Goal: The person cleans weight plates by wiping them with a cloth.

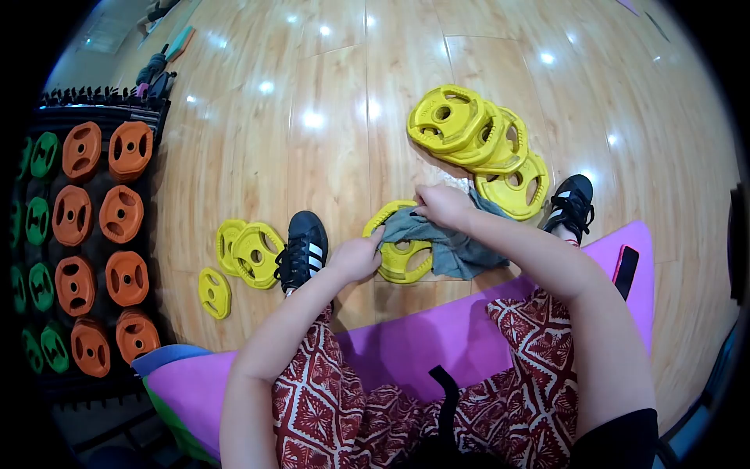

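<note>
Between my feet a yellow weight plate (405, 264) rests on the wooden floor, partly covered by a grey-green cloth (461, 248). My left hand (358, 256) is closed at the plate's left edge, by the cloth's end; its fingertips are partly hidden. My right hand (442, 206) has its fingers pinched on the cloth over the plate's upper part. The rest of the cloth trails to the right, under my right forearm. Several yellow plates (447, 117) lie overlapping beyond my right hand, the nearest one (512, 184) close to the cloth.
Yellow plates (258, 255) lie left of my left shoe (305, 248). A rack with orange plates (72, 215) and green plates stands at the far left. Beneath me is a purple mat (406, 331), with a phone (626, 270) near its right edge.
</note>
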{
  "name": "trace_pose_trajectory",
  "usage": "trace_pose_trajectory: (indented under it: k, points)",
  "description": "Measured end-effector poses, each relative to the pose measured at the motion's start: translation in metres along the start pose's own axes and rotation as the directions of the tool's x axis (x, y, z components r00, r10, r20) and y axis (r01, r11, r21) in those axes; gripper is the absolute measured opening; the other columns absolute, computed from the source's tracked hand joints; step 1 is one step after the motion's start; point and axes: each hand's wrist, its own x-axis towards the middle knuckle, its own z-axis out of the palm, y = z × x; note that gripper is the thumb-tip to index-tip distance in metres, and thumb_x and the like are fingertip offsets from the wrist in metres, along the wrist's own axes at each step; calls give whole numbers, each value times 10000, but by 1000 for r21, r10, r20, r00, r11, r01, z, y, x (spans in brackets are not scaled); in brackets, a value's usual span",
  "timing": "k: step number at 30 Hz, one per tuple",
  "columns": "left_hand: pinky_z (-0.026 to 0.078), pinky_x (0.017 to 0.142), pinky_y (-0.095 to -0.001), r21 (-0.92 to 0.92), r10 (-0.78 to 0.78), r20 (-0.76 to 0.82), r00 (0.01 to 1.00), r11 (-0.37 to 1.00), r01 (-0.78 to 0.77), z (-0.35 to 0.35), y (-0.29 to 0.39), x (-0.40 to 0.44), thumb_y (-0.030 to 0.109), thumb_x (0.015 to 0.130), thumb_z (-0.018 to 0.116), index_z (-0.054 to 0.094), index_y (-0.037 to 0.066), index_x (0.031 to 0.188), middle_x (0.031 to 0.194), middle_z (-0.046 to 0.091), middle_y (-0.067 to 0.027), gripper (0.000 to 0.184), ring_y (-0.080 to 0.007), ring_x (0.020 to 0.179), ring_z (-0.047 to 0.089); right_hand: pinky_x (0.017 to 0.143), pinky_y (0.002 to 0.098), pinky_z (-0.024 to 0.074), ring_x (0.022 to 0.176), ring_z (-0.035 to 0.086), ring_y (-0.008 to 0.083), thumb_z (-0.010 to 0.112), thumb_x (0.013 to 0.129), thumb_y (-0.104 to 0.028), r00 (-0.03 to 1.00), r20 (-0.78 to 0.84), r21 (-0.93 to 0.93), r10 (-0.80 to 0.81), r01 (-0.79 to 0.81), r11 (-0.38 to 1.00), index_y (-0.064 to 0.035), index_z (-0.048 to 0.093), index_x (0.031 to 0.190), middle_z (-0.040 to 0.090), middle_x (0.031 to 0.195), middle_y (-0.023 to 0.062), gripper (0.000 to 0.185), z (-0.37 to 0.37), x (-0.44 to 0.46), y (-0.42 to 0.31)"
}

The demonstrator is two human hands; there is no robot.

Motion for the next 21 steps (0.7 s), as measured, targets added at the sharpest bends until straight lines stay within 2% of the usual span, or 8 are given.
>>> trace_pose_trajectory:
  k: [4,7,9,13,16,18,19,21]
  points:
    - [466,646,-451,14,2,-4,1000,1000,-2,0,-1,0,181,751,436,330,83,1300,811,608,-177,568,-335,709,590,702,410,459,828,589,302,613,748,-340,1000,0,-23,9,-9,1000,-68,574,850,616,833,131,293,-2,4,-2]
    - [466,647,-453,0,-1,-20,1000,1000,1,2,-2,0,177,749,439,340,88,1296,800,607,-177,563,-337,708,590,666,405,460,772,595,300,616,742,-313,1000,-30,-48,6,-7,999,-80,570,806,616,775,118,246,-3,7,-7]
    - [466,649,-453,-6,-8,-19,1000,1000,8,2,-1,-1,176,750,438,344,87,1294,797,606,-178,560,-338,709,590,720,409,459,855,589,301,608,750,-340,998,-12,-30,59,-59,998,-62,576,861,619,858,132,302,-2,12,-14]
    - [466,651,-453,-14,-8,-11,1000,1000,8,3,-3,0,172,754,430,347,85,1291,795,606,-180,551,-340,717,589,720,406,460,845,591,299,611,745,-339,997,-28,21,74,-74,997,-65,581,843,618,851,135,293,5,23,-15]
    - [466,654,-449,-19,-17,-3,1000,1000,17,4,-3,0,171,759,425,352,87,1289,797,606,-180,541,-339,723,590,709,401,459,817,591,300,621,736,-329,995,-3,77,104,-103,992,-67,581,818,616,831,137,277,7,22,-8]
    - [467,657,-447,-25,-14,-8,1000,1000,14,2,-3,-1,172,762,424,349,91,1291,799,606,-180,540,-339,726,590,639,383,454,729,592,293,624,725,-266,996,-74,104,47,-39,994,-76,560,770,607,732,116,206,8,19,-4]
    - [467,660,-446,-27,-11,-9,1000,1000,10,2,-2,-2,173,765,423,346,95,1293,801,606,-180,539,-338,729,590,639,383,454,729,592,293,624,725,-266,996,-73,103,46,-38,994,-76,560,770,607,732,116,206,6,15,-1]
    - [467,663,-445,-24,-18,-1,1000,1000,18,0,-1,-2,174,767,423,341,100,1296,809,606,-181,540,-338,733,590,676,395,455,777,586,304,642,720,-306,998,11,96,56,-57,994,-71,571,791,610,803,133,255,-1,7,1]
